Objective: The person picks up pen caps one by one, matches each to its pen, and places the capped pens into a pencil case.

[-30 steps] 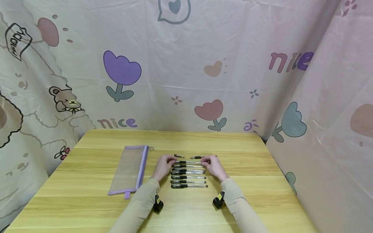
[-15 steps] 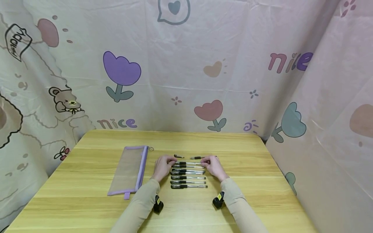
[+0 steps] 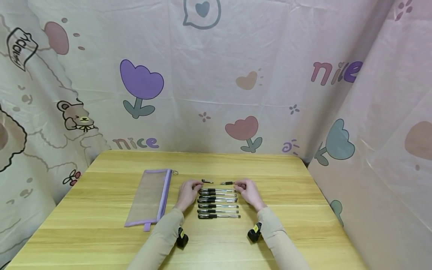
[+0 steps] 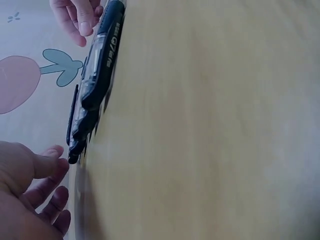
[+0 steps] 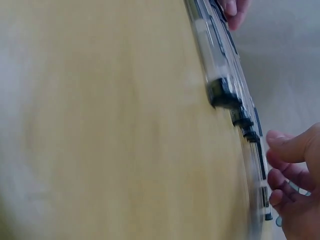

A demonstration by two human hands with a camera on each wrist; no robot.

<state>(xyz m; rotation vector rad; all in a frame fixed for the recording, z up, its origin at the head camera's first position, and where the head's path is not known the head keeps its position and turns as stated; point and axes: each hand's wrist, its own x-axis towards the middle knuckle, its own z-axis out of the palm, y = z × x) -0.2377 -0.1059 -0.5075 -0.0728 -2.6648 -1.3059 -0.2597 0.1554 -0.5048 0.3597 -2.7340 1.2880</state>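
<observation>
Several capped gel pens [image 3: 218,206] lie in a row on the table, black caps to the left and clear barrels to the right. My left hand [image 3: 187,193] is at the cap end of the farthest pen [image 3: 217,190], fingers loosely bent. In the left wrist view its fingertips [image 4: 61,162] are beside the caps; contact is unclear. My right hand [image 3: 249,193] hovers near the barrel ends, thumb and fingers apart from the row in the right wrist view. Behind the row lie a loose pen cap [image 3: 207,181] and an uncapped pen [image 3: 227,183], its right end hidden by my right hand.
A mesh zip pouch [image 3: 148,197] with purple edging lies flat to the left of the pens. The wooden table [image 3: 270,168] meets a patterned cloth [image 3: 202,86] at its back edge.
The farthest pen has shifted slightly nearer, closing up to the pen beside it. My right hand has let go of its barrel end and drawn a little to the right.
</observation>
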